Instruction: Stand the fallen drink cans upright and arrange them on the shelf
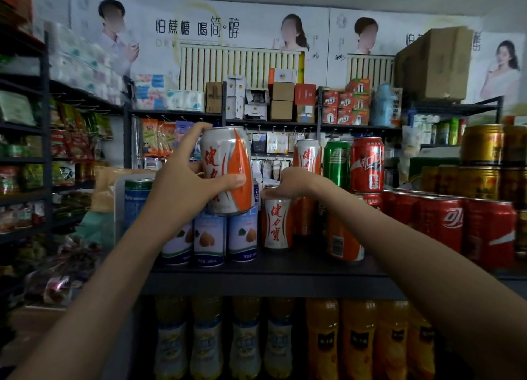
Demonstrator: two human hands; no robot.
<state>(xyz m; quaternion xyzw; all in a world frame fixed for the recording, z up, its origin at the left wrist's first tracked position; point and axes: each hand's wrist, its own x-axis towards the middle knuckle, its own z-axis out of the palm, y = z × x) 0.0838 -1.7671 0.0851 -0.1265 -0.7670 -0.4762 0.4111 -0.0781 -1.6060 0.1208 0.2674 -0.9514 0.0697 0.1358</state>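
Shop shelf, placement step: left hand fingers clamp a raised can; right hand fingers pinch the top of a standing can beneath them. Probable next move: set the raised can upright alongside.

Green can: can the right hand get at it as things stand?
Probably yes, once freed: the right hand grips the small white-orange can by its top, but the green can stands close by, front unblocked.

Packed can shelf, front edge free.
A bare strip of dark shelf lies open at centre; behind it peach drink cans, a small can gripped by the right hand, an orange can and red cola cans crowd together, with the raised can in the left hand above them.
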